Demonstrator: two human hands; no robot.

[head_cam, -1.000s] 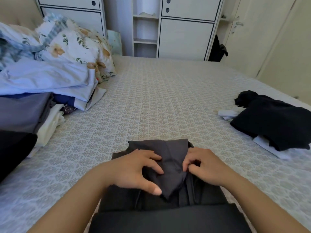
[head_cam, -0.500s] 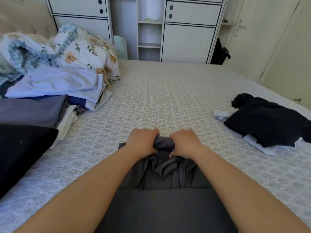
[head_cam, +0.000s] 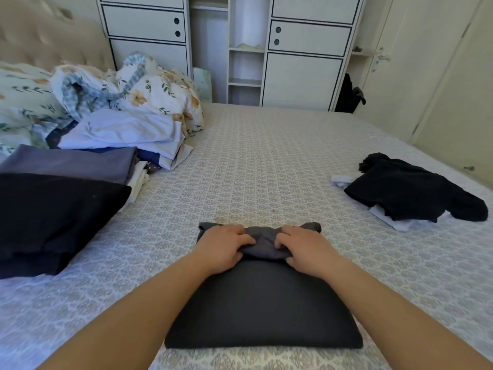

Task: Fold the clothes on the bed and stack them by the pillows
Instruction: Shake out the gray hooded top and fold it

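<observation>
Soft, even daylight with faint shadows and no glare. Wide-angle bending curves the wardrobe beyond the hands; the picture's edges blur slightly.

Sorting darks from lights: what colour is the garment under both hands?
Dark charcoal grey garment, plain with no pattern, seen in the head view.

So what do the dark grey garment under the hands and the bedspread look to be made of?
Dark grey garment: looks like a soft matte knit, perhaps cotton jersey; it bunches in limp folds where the left hand and right hand grip it, with no sheen. Bedspread: seems a thin woven or quilted fabric with a repeating beige medallion pattern, matte; the exact fibre cannot be told.
</observation>
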